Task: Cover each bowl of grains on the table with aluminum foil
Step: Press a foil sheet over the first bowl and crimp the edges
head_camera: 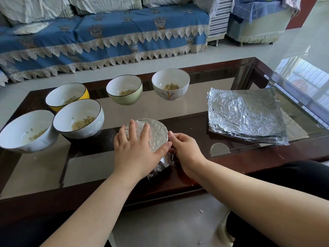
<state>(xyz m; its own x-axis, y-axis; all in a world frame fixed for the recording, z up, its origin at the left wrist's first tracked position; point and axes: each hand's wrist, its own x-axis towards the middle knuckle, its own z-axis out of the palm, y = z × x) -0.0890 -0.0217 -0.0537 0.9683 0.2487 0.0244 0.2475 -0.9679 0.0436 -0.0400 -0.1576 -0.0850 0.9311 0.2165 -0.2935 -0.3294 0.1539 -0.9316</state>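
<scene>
On the glass counter (pixel 195 111), a stack of foil sheets (pixel 245 114) lies well right of the right hand (pixel 187 152), and five uncovered bowls of grains (pixel 79 118) stand left of and beyond the left hand (pixel 135 150). The foil-covered bowl (pixel 156 132) sits between both hands. The left hand presses flat on its top with straight fingers; the right hand's curled fingers pinch foil at its side.

Floor: pale glossy tiled floor (pixel 240 50), mirroring bright window light at the right.
Seating: long sofa under a blue cloth cover with wheat motifs and a cream lace zigzag fringe (pixel 110 32); pale cushions (pixel 32 8) along its back.
Right corner: armchair draped in blue checked fabric (pixel 256 13), on short metal legs.
Table: dark brown wooden coffee table with a glass top (pixel 204 67), well lit, reflecting the window.
</scene>
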